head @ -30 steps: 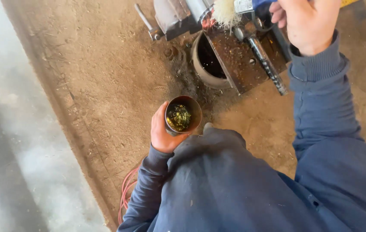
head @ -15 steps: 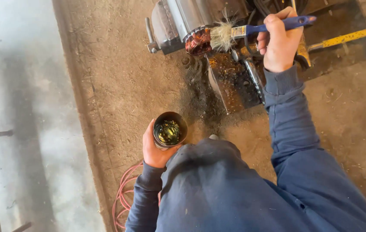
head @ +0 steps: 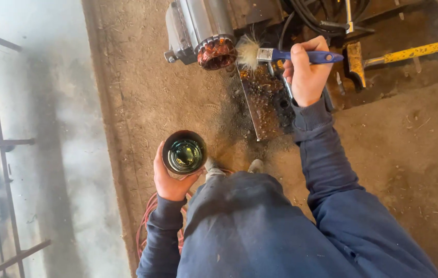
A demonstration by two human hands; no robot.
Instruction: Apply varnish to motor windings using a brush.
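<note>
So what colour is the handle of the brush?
Blue, on the brush held in the right hand; head view.

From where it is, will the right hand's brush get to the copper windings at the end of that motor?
Probably yes. The right hand holds the blue-handled brush with its bristles right beside the copper windings, apparently touching them, and nothing lies between them. The left hand holds the dark cup well clear.

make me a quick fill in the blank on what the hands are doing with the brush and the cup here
1. The right hand holds a brush with a ____ handle.
2. The brush's bristles touch the copper windings at the end of the grey ____.
3. The left hand holds a round dark cup with ____ liquid inside.
4. A hammer with a ____ handle lies beyond the right hand.

Missing words: blue; motor; greenish; yellow
</note>
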